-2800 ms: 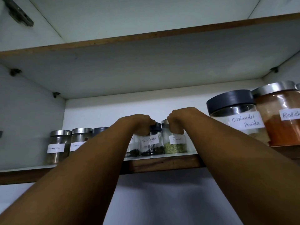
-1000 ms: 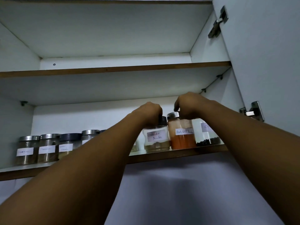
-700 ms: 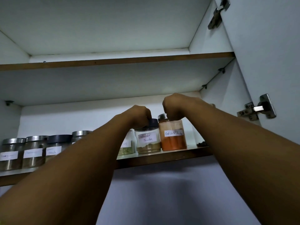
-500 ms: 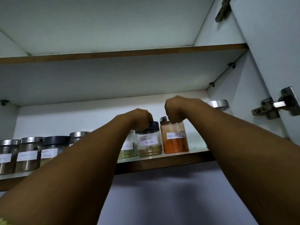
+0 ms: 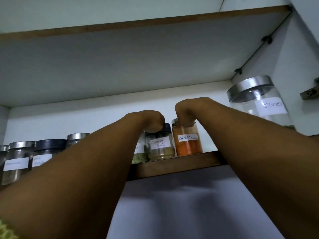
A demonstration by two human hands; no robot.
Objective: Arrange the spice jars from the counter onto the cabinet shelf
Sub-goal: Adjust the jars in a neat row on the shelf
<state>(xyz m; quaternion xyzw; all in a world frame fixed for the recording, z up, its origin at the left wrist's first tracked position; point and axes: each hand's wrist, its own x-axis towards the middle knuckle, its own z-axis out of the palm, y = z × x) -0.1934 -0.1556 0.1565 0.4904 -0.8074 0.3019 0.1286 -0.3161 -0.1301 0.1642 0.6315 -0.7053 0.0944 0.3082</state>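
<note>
Taking the coriander powder jar (image 5: 160,146) as the landmark, the row on the cabinet shelf (image 5: 174,165) reads like this. Well to its left stand several labelled jars: one with a steel lid (image 5: 16,162), then a dark-lidded jar (image 5: 45,152), then another steel lid (image 5: 76,136) mostly hidden behind the left forearm. Just beside the landmark on its left, a jar of green seeds (image 5: 139,155) peeks out, touching or nearly touching it.

The left hand (image 5: 149,121) is curled down over the coriander jar's dark lid, fingers closed on it from above. Just to the landmark's right, nearly touching it, sits the red chilli powder jar (image 5: 187,141), and the right hand (image 5: 185,112) is closed on its lid in the same top grip. Both jars appear to rest on the shelf near its front edge. Well to the right, and closer to the camera, is a large cloves jar (image 5: 259,102) with a steel lid.

The step in hand looks like seating and squaring these two jars in the row. Next would likely come a small push back or sideways to close gaps, labels kept facing out, then both hands letting go without rocking the neighbours.
</note>
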